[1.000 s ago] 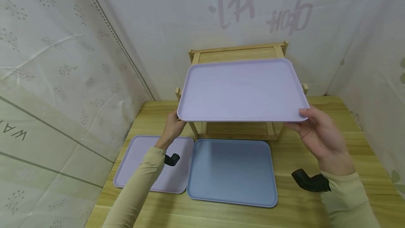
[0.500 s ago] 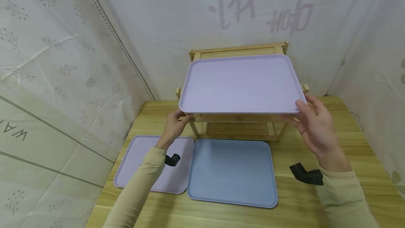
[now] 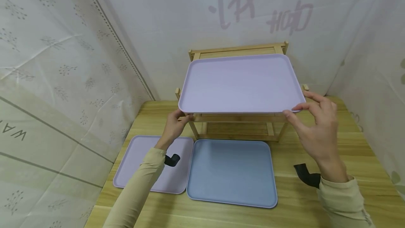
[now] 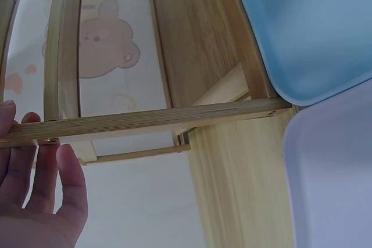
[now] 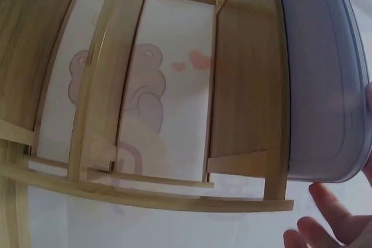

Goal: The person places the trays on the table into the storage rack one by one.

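A lilac tray (image 3: 242, 83) lies over the wooden rack (image 3: 237, 137), covering most of its upper shelf in the head view. My left hand (image 3: 172, 126) is under the tray's front left corner. In the left wrist view, its fingers (image 4: 43, 184) curl around the rack's wooden side post. At the front right corner, my right hand (image 3: 319, 129) has its thumb against the front edge and its fingertips along the rim. From the right wrist, the tray (image 5: 325, 74) sits along the end shelf, with loosely spread fingers (image 5: 331, 207) beside its corner.
On the wooden table (image 3: 303, 200), a blue tray (image 3: 232, 173) lies in front of the rack. Another lilac tray (image 3: 171, 178) lies left of it, edges close together. Patterned cloth (image 3: 63, 80) hangs at the back and sides. A black wrist device (image 3: 308, 177) sits on each sleeve.
The lilac tray has moved back and settled lower onto the rack. My left hand has shifted to the post; my right hand has loosened its grip and moved its thumb to the front edge.
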The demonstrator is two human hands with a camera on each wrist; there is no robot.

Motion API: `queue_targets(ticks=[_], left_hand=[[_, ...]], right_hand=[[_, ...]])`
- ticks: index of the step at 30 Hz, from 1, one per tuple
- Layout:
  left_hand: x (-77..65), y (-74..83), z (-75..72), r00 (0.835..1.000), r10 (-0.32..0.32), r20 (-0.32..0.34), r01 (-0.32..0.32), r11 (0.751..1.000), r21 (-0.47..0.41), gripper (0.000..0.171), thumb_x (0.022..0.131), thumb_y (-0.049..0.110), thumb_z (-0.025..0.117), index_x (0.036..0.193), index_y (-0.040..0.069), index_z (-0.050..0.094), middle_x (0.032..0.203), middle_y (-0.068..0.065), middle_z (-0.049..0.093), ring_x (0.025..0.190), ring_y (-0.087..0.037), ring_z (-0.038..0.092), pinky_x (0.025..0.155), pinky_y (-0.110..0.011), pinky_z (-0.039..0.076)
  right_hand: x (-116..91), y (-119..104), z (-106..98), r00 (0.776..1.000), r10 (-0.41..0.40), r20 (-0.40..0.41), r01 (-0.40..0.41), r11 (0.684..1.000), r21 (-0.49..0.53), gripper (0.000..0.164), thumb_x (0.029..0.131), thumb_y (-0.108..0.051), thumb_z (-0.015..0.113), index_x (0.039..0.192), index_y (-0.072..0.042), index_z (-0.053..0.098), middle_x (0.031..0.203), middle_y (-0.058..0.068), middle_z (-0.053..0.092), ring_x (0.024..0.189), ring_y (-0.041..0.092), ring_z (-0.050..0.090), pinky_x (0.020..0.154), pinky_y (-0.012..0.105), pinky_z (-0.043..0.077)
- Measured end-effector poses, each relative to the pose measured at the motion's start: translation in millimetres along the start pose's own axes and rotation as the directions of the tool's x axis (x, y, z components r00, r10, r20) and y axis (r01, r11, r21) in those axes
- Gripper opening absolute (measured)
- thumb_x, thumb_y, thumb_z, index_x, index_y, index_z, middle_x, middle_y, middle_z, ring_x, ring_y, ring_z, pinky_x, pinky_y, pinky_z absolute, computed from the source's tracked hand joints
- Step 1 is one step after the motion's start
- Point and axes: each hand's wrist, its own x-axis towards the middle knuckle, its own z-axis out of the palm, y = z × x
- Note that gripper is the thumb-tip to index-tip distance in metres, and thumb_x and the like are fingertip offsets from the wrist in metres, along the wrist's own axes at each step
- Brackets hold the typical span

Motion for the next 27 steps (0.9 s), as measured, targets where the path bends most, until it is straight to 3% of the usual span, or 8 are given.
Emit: queue_targets(ticks=[4,6,8,11,15,17,22,27], left_hand=[[0.8,0.1,0.4,1.000,0.000,0.002,0.000,1.000,0.017,0.022,0.092,0.012,0.065,0.111,0.003,0.066,0.103,-0.018,0.069,0.102,-0.025,0.064,0.087,-0.032,0.047],[1.4,0.4,0.7,1.000,-0.010,0.002,0.010,1.000,0.013,0.023,0.092,0.012,0.065,0.113,0.002,0.066,0.105,-0.019,0.068,0.102,-0.025,0.063,0.089,-0.033,0.050],[1.8,0.8,1.1,1.000,-0.016,0.005,0.016,1.000,0.010,0.026,0.092,0.012,0.065,0.116,0.001,0.065,0.108,-0.020,0.068,0.104,-0.026,0.063,0.089,-0.033,0.052],[1.7,3.8,1.4,1.000,-0.027,0.011,0.027,1.000,0.003,0.027,0.093,0.008,0.064,0.117,-0.003,0.064,0.110,-0.023,0.067,0.105,-0.031,0.063,0.088,-0.035,0.052],[-5.2,23.7,0.2,1.000,-0.014,0.021,0.013,1.000,0.017,0.027,0.092,0.003,0.061,0.116,-0.010,0.062,0.110,-0.029,0.066,0.102,-0.034,0.064,0.087,-0.034,0.054],[-4.6,22.7,0.3,1.000,-0.011,0.020,0.011,1.000,0.007,0.027,0.092,0.003,0.062,0.116,-0.009,0.062,0.110,-0.027,0.066,0.101,-0.033,0.064,0.086,-0.032,0.054],[-3.2,19.7,0.2,1.000,-0.019,0.012,0.019,1.000,-0.024,0.027,0.092,0.003,0.063,0.116,-0.008,0.062,0.110,-0.026,0.067,0.102,-0.033,0.063,0.086,-0.032,0.053],[-9.5,37.5,-0.7,0.999,-0.027,0.019,0.028,0.999,-0.019,0.027,0.091,0.000,0.062,0.115,-0.011,0.062,0.110,-0.029,0.066,0.103,-0.036,0.062,0.088,-0.037,0.053]], right_hand=[[2,3,3,0.999,-0.038,-0.016,0.038,0.999,-0.034,0.041,0.079,-0.031,0.080,0.079,0.007,0.064,0.119,0.030,0.061,0.113,0.047,0.046,0.097,0.042,0.025],[5,4,4,0.999,-0.047,-0.011,0.047,0.997,-0.055,0.056,0.081,-0.048,0.074,0.079,0.007,0.064,0.117,0.031,0.061,0.115,0.047,0.047,0.100,0.046,0.025],[8,4,5,0.999,-0.053,-0.002,0.053,0.996,-0.077,0.061,0.080,-0.054,0.070,0.080,0.007,0.064,0.116,0.032,0.062,0.116,0.048,0.047,0.103,0.048,0.025],[12,5,7,0.998,-0.057,0.020,0.059,0.993,-0.104,0.053,0.081,-0.045,0.074,0.081,0.007,0.064,0.118,0.031,0.062,0.118,0.047,0.047,0.104,0.050,0.024],[20,6,11,0.998,-0.059,0.027,0.062,0.990,-0.130,0.033,0.076,-0.019,0.083,0.082,0.007,0.063,0.117,0.031,0.063,0.117,0.047,0.047,0.103,0.051,0.025],[23,7,13,0.998,-0.056,0.025,0.059,0.988,-0.141,0.030,0.073,-0.012,0.084,0.081,0.007,0.063,0.116,0.031,0.063,0.117,0.047,0.047,0.104,0.051,0.026],[32,10,18,0.998,-0.030,0.046,0.038,0.983,-0.178,0.030,0.077,-0.015,0.081,0.084,0.007,0.063,0.118,0.030,0.063,0.120,0.048,0.045,0.105,0.057,0.026],[41,13,23,0.998,-0.003,0.060,0.015,0.980,-0.196,0.031,0.080,-0.019,0.079,0.086,0.006,0.064,0.119,0.029,0.063,0.121,0.048,0.044,0.103,0.060,0.027]])
